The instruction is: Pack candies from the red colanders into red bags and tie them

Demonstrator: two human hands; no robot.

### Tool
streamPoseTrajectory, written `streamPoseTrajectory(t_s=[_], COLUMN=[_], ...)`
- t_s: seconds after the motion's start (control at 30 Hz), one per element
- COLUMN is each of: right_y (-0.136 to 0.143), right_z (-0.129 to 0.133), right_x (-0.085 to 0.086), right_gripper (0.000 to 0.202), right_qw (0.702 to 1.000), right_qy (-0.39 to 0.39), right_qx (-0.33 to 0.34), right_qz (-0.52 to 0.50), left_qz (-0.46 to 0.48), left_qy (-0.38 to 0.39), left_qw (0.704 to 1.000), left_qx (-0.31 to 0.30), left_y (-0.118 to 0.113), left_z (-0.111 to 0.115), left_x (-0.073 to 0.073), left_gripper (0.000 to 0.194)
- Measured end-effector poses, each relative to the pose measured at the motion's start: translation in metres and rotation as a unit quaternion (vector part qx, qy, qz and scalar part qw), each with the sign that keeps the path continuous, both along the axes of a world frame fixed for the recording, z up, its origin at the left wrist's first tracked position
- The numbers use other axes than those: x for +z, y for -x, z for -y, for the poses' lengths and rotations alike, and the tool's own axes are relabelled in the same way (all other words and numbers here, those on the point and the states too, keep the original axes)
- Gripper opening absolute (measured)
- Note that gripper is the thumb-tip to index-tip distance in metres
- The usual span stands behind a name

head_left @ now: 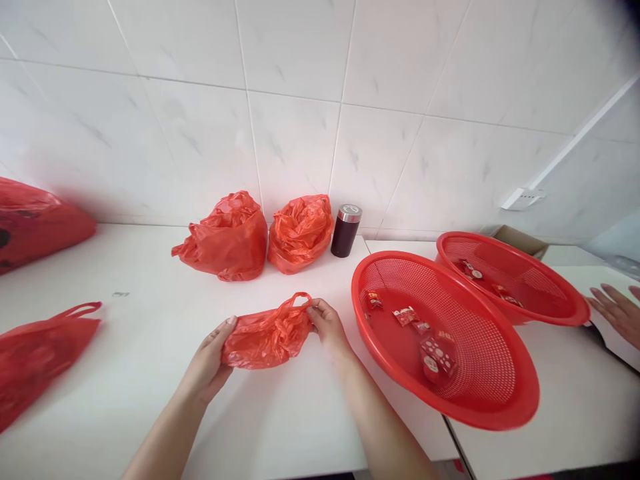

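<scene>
A crinkled red plastic bag (265, 340) is held between my two hands above the white table. My left hand (214, 357) grips its left end, thumb on top. On the other side, my right hand (326, 323) pinches the bag near its looped handle. What the bag contains, if anything, I cannot make out. Just right of my right hand stands a red perforated basket (480, 340) with several small red wrapped packets (437, 353) lying in it.
Two bunched red bags (227, 243) and a dark flask (345, 231) stand by the tiled wall. More red bags (40, 360) lie at the left. A second red basket (520, 267) is behind the first. Another person's hand (617, 313) shows at the far right.
</scene>
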State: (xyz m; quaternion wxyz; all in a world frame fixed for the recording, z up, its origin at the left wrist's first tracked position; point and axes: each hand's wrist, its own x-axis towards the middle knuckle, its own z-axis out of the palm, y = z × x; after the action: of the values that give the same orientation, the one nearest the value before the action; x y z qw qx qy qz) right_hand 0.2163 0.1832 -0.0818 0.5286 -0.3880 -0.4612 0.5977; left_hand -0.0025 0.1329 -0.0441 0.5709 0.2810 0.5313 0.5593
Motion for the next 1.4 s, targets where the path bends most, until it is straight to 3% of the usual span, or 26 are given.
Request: streamPoseTrajectory(t_s=[0.07,0.17,0.27,0.37,0.47,0.5,0.57,0.7,0.77,0.87,0.93,1.0,1.07,1.13,1.2,1.27,1.33,1.4], right_y=[-0.004,-0.006,-0.001,0.005,0.005,0.004,0.001,-0.006,-0.011,-0.014,-0.012,-0.004,0.007,0.019,0.025,0.022,0.009,-0.009], right_z=[0.001,0.003,0.010,0.017,0.021,0.022,0.020,0.009,0.001,-0.003,0.004,0.017,0.035,0.052,0.062,0.066,0.065,0.062], right_x=[0.003,0.009,0.013,0.016,0.020,0.021,0.022,0.017,0.010,0.005,0.013,0.030,0.050,0.063,0.065,0.059,0.053,0.053], right_gripper=[0.032,0.025,0.019,0.015,0.013,0.014,0.018,0.019,0.018,0.016,0.018,0.020,0.019,0.018,0.029,0.047,0.052,0.042], right_qw=[1.000,0.998,0.999,0.998,0.994,0.992,0.992,0.998,0.997,0.992,0.984,0.970,0.949,0.903,0.848,0.815,0.830,0.877], right_qy=[-0.005,-0.026,-0.040,-0.042,-0.026,-0.014,0.016,0.047,0.051,0.041,0.015,-0.055,-0.177,-0.285,-0.308,-0.267,-0.207,-0.158], right_qx=[-0.020,-0.049,-0.023,0.037,0.101,0.115,0.113,-0.005,-0.057,-0.115,-0.165,-0.205,-0.169,-0.067,0.026,0.060,0.068,0.073], right_qz=[-0.011,-0.012,-0.006,-0.009,-0.030,-0.038,-0.047,-0.047,-0.030,0.028,0.067,0.114,0.197,0.315,0.431,0.511,0.513,0.448], left_qz=[-0.100,-0.263,-0.374,-0.305,-0.151,-0.116,-0.084,0.027,0.111,0.145,0.108,0.067,0.052,0.061,0.084,0.110,0.121,0.107], left_qy=[-0.032,-0.079,-0.111,-0.101,-0.103,-0.090,-0.041,-0.010,-0.004,0.022,0.015,-0.003,-0.011,-0.011,-0.005,0.016,0.036,0.031], left_qw=[0.993,0.956,0.920,0.931,0.948,0.955,0.977,1.000,0.993,0.989,0.993,0.994,0.993,0.991,0.989,0.987,0.987,0.993], left_qx=[0.056,0.106,-0.014,-0.176,-0.263,-0.257,-0.189,0.008,0.049,0.000,-0.050,-0.083,-0.108,-0.122,-0.125,-0.118,-0.096,-0.044], left_y=[0.002,0.001,-0.013,-0.034,-0.049,-0.051,-0.046,-0.005,0.020,0.038,0.033,0.019,0.003,-0.008,-0.010,-0.003,0.012,0.033], left_z=[0.001,0.005,0.012,0.015,0.015,0.014,0.011,0.005,0.007,0.018,0.028,0.037,0.043,0.047,0.050,0.053,0.052,0.047], left_x=[-0.001,0.003,0.008,0.010,0.009,0.009,0.007,0.003,0.002,0.004,0.007,0.012,0.020,0.032,0.045,0.057,0.066,0.068], left_gripper=[0.039,0.034,0.034,0.047,0.046,0.041,0.038,0.026,0.026,0.028,0.015,0.025,0.042,0.052,0.058,0.064,0.066,0.059])
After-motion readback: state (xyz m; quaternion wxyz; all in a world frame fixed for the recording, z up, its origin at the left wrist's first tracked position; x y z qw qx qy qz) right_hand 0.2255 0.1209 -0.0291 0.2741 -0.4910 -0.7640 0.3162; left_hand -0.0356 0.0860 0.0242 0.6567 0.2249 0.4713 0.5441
